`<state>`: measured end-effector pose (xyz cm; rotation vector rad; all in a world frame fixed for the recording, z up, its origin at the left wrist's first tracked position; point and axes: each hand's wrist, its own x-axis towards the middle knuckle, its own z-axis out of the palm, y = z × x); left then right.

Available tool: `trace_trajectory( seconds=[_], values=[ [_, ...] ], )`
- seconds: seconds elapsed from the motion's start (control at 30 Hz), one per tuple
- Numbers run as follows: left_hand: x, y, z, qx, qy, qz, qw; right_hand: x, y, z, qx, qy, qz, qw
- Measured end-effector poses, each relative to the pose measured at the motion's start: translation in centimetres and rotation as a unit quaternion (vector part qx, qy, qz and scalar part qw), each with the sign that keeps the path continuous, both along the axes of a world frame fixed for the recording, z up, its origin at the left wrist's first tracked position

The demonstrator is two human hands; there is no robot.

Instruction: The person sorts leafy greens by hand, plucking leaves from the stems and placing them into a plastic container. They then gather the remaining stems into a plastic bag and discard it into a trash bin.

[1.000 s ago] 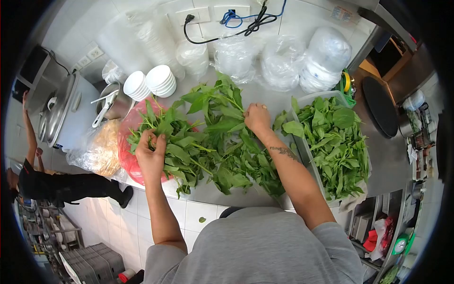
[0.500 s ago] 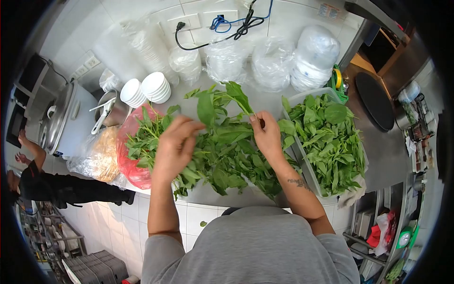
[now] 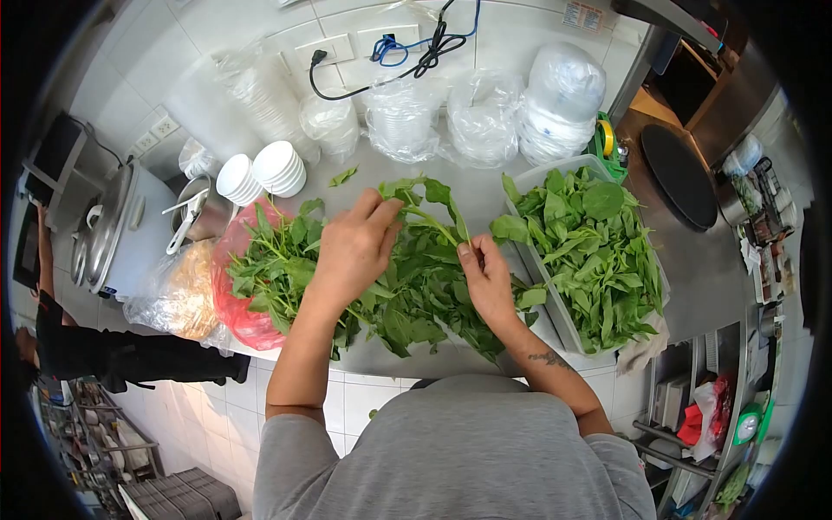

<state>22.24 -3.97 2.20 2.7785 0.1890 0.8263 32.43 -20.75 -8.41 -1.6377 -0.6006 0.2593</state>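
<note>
Head view: both hands, left and right, pinch one leafy sprig between them.

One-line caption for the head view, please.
Both hands, left hand and right hand, hold a leafy stem above a pile of greens, beside a tub of picked leaves.

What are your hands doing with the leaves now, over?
Left hand and right hand pinch one leafy stem. Leaf pile beneath. Nothing blocking.

Leaf tub right of herb pile, bowls behind
</note>
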Motion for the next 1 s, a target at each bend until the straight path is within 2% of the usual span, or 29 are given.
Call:
trace_trajectory(
  seconds=[0.07,0.17,0.3,0.4,0.5,0.57,0.63,0.77,0.83,0.87,0.97,1.0],
  values=[
    [0.2,0.1,-1.2,0.008,0.01,-0.002,1.0,-0.2,-0.1,-0.2,0.008,0.004,0.011,1.0],
    [0.0,-0.3,-1.8,0.014,0.016,-0.024,1.0,-0.1,-0.2,-0.4,0.051,0.074,0.055,0.994],
    [-0.4,-1.5,-2.2,-0.011,0.002,-0.059,0.998,0.7,0.4,1.5,0.04,0.097,0.082,0.991],
    [-0.5,-1.7,-2.3,-0.163,-0.119,-0.007,0.979,0.7,0.8,2.2,0.024,0.068,0.076,0.995],
    [-1.0,-0.9,-2.9,-0.183,-0.212,0.063,0.958,-0.2,0.9,2.4,0.024,0.046,0.073,0.996],
    [-2.4,0.1,-1.9,-0.373,-0.299,0.165,0.863,0.6,0.6,1.6,0.031,0.044,0.038,0.998],
    [-4.2,1.6,1.1,-0.305,-0.302,0.179,0.885,1.9,-0.3,1.6,0.046,0.055,0.038,0.997],
    [-7.3,4.5,1.1,-0.283,-0.229,0.159,0.918,1.9,-1.0,2.7,0.071,0.096,0.055,0.991],
    [-7.2,3.6,2.3,-0.227,-0.185,0.138,0.946,1.9,-0.9,2.7,0.08,0.104,0.062,0.989],
    [-6.9,3.2,2.5,-0.245,-0.149,0.12,0.95,1.9,-0.9,2.7,0.083,0.109,0.063,0.989],
    [-4.4,2.4,1.6,-0.116,-0.085,0.035,0.989,1.7,-0.9,2.7,0.086,0.113,0.068,0.988],
    [-3.5,1.7,1.6,-0.093,-0.049,0.035,0.994,1.7,-1.0,2.9,0.084,0.109,0.068,0.988]
  ],
)
